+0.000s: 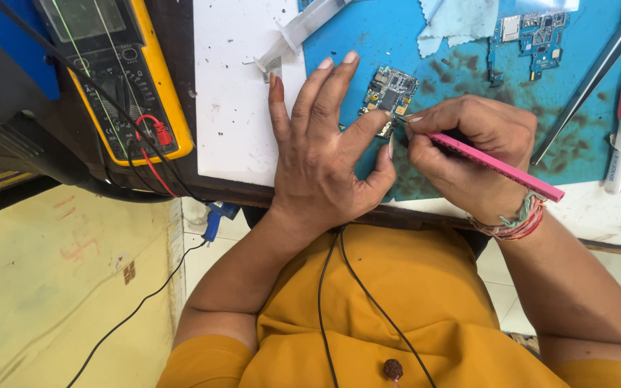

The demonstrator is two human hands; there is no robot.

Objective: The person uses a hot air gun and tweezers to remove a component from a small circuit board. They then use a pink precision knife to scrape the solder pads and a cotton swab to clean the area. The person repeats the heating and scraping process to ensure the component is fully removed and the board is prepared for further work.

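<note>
Two circuit boards, one pink tool, two hands.

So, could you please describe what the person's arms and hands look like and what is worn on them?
Both forearms are bare below short mustard-yellow sleeves. The left hand wears nothing. The right hand has a bundle of red, white and green thread bracelets round the wrist. No gloves, rings or watch show.

small circuit board flat on blue mat; pink tool tilted

Glossy pink plastic tool, stained matt blue mat
</note>
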